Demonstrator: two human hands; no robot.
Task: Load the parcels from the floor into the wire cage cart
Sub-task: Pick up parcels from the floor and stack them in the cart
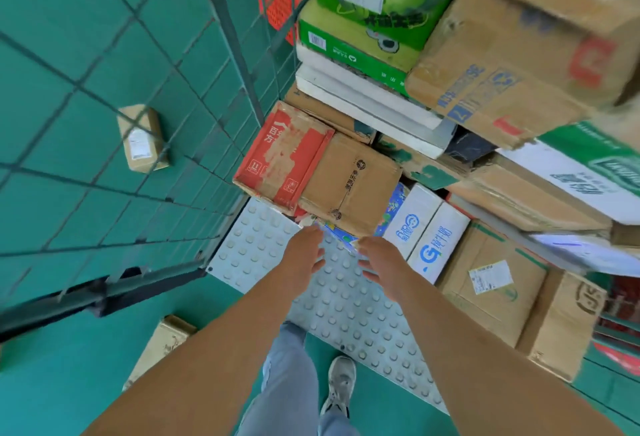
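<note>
Filling the frame from twelve round to four o'clock, the stack [450,131] of parcels sits inside the cart [221,23], whose wire wall runs up the left from nine to twelve o'clock; big cartons seem to have gone in at the back and on top, with a large brown one [512,65] at one o'clock leaning out over the rest, a placement that looks none too steady. Green cartons [360,10] sit high at twelve o'clock on flat white slabs [363,100], probably so that broad faces carry the load. Lower, near the centre, a red box [280,158] and a plain brown box [349,183] lie side by side, touching, at the open front edge of the pile, above the studded grey floor plate [346,304]. Beyond the wire at nine o'clock a small taped parcel [142,138] lies on the green floor [62,383], and another brown one [162,345] lies at seven o'clock beside the left arm; both look yet to be loaded. Each grip is spread and holds nothing: the left hand [304,252] and right hand [384,262] reach forward just below the brown box, fingers loose, close to its lower edge, though I cannot tell whether they touch it. My guess is they are steadying or nudging it flush. At six o'clock a grey shoe [341,387] stands on the floor.
</note>
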